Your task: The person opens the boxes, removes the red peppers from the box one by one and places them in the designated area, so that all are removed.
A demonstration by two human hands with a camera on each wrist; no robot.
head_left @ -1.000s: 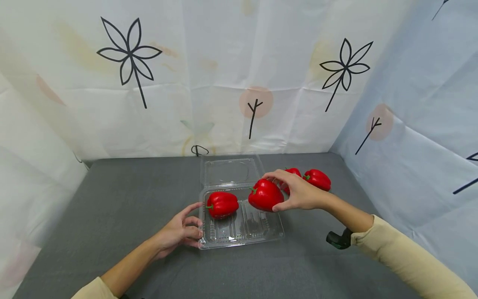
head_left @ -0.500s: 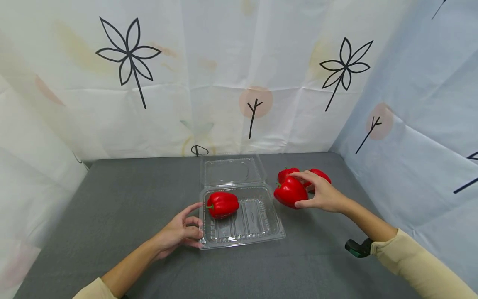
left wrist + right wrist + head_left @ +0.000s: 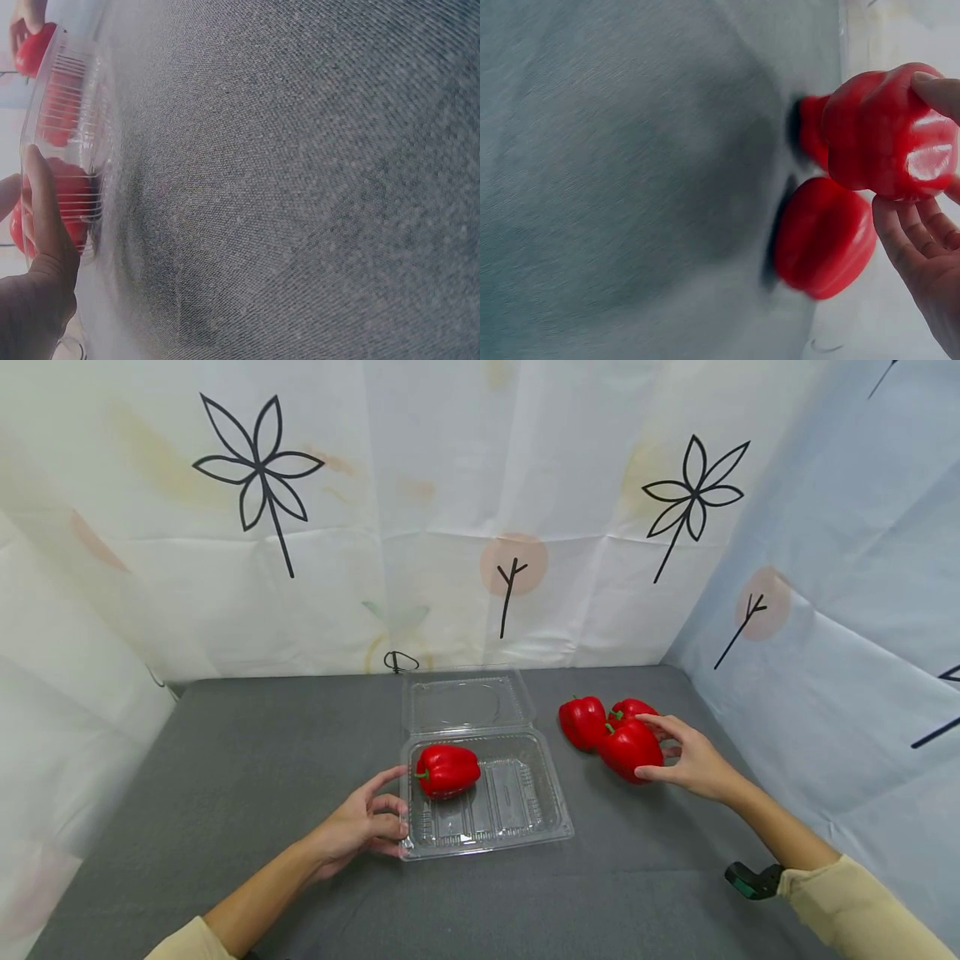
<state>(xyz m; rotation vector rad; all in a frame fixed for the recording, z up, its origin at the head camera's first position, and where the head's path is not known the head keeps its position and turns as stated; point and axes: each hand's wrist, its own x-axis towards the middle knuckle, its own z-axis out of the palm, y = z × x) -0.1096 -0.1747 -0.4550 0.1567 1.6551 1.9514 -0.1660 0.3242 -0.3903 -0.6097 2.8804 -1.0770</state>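
My right hand (image 3: pixel 693 760) grips a red bell pepper (image 3: pixel 630 752) with a green stem, thumb on one side and fingers on the other. Two more red bell peppers lie close behind it, a left one (image 3: pixel 582 723) and a right one (image 3: pixel 632 708), partly hidden. Whether the held pepper touches the table is unclear. A clear plastic clamshell container (image 3: pixel 517 793) lies with its lid folded back. One bell pepper (image 3: pixel 447 771) lies in its left half. The fingers of my left hand (image 3: pixel 360 827) touch the container's left side, and the left wrist view shows a finger (image 3: pixel 46 206) along the outer wall.
The container's lid (image 3: pixel 457 702) lies flat behind its base, towards the back curtain (image 3: pixel 442 527). Grey cloth covers the table (image 3: pixel 247 760). A dark device (image 3: pixel 753 881) sits at my right sleeve's cuff.
My right hand has carried its bell pepper rightward from over the container to the two loose peppers. The left hand, the container and the pepper in it stay practically where they were.
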